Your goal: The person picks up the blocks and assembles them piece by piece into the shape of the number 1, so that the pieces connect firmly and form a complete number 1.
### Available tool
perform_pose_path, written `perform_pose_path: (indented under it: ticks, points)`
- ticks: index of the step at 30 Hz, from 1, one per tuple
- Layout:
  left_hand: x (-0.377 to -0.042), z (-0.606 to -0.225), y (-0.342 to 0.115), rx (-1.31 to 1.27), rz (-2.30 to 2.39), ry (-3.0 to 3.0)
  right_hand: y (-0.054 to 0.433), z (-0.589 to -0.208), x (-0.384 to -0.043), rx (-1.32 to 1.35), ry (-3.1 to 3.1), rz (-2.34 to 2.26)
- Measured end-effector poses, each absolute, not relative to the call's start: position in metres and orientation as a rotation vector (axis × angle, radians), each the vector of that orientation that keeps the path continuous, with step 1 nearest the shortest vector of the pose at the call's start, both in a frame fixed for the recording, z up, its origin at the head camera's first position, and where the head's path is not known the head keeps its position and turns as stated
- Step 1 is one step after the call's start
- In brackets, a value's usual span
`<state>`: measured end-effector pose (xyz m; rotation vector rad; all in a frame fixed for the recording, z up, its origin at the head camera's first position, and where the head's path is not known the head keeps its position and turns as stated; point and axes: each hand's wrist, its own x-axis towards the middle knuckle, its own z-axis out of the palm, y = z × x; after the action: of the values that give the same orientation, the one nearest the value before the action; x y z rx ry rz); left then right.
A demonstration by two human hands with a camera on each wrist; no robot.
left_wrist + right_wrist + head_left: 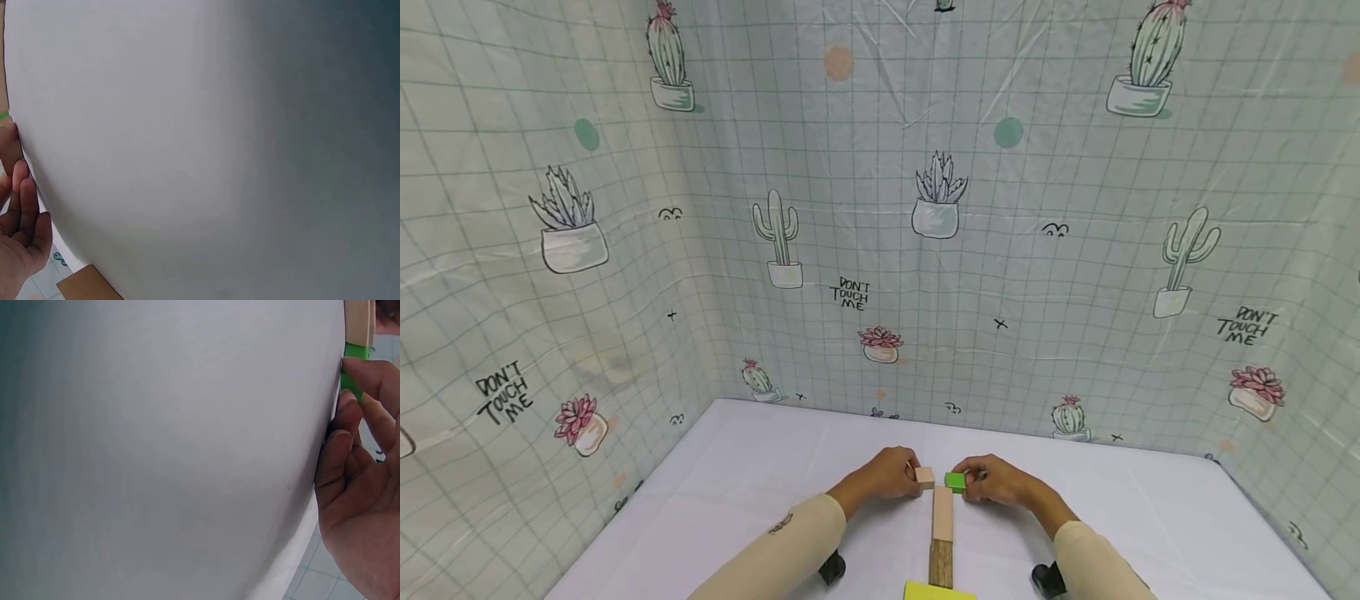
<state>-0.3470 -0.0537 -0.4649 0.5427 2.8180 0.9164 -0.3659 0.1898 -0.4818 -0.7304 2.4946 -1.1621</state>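
Observation:
In the head view my left hand point(895, 472) pinches a small pale wooden block point(924, 477) between thumb and fingers. Opposite it, my right hand point(996, 481) pinches a small green block point(955, 482). The two blocks stand at the far end of a longer pale wooden block point(943, 514), one to each side. A darker brown block point(941, 564) continues that row toward me, and a yellow block point(938, 592) lies at the near end, cut off by the frame. In the right wrist view, thumb and fingers grip the green block point(352, 387).
A white-covered table point(760, 467) carries the blocks. Behind and beside it hangs a cactus-print curtain point(880, 250). Black devices point(832, 568) sit under both forearms. A brown flat-sided object point(89, 284) shows at the bottom of the left wrist view.

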Motion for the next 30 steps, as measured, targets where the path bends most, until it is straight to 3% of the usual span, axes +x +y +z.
perform_pose_path:
  ticks: [30]
  points:
    - [-0.3503,-0.4645,-0.045,0.549,0.912,2.78,0.1898,-0.4807,-0.364,-0.784,2.499,-1.156]
